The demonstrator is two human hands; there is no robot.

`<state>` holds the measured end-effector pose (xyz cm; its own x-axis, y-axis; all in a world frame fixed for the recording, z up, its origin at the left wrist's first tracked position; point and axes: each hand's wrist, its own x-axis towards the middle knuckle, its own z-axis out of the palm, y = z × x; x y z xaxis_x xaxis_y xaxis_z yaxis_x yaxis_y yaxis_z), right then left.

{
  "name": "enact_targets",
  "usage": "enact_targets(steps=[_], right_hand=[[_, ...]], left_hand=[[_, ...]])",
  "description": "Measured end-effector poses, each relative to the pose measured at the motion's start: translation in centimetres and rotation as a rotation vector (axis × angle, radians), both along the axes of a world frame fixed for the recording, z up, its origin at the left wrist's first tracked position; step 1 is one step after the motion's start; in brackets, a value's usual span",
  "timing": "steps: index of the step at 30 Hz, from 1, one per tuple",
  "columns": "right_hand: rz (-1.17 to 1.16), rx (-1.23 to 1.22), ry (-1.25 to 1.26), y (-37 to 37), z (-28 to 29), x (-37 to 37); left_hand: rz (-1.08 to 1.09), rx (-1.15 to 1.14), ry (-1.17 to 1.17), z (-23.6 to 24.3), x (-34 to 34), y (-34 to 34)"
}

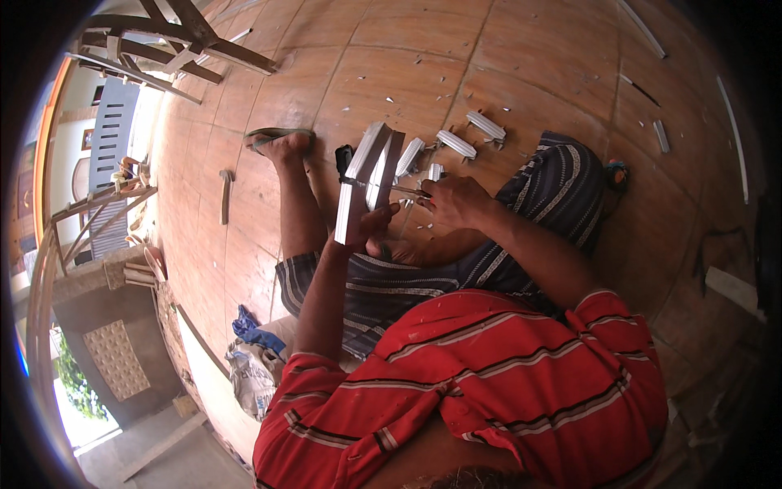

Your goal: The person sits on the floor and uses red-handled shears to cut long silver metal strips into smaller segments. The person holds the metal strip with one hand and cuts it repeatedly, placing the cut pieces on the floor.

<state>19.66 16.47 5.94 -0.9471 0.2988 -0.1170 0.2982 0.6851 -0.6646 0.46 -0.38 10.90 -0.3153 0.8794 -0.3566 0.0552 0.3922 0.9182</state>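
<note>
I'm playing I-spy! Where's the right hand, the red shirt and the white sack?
Right hand (458, 201): head view, back of hand.
Red shirt (497, 359): head view, striped front.
White sack (249, 373): head view, crumpled side.

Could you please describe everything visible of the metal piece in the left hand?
The metal piece is silvery, long and angular, with flat faces, some bright, some dark. It looks like aluminium. It is held tilted above the floor, its lower part in the left hand. A thin tool in the right hand points at its right side; contact is unclear.
</note>
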Motion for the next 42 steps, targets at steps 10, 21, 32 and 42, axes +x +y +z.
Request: enact_targets(steps=[10,21,32,42], right_hand=[[0.058,-0.074,-0.073,0.1,0.9,0.3],[-0.036,-0.106,0.174,-0.3,-0.1,0.1],[-0.151,-0.453,0.288,1.3,-1.6,-0.6],[-0.128,-0.435,0.352,1.4,-2.6,-1.1]], left_hand=[[-0.007,-0.133,-0.217,-0.1,-0.7,-0.9],[0.016,-0.030,-0.670,-1.7,-1.0,-1.3],[0.226,0.435,-1.256,-4.6,0.3,-0.1],[0.298,0.058,-1.008,-0.8,2.3,1.0]])
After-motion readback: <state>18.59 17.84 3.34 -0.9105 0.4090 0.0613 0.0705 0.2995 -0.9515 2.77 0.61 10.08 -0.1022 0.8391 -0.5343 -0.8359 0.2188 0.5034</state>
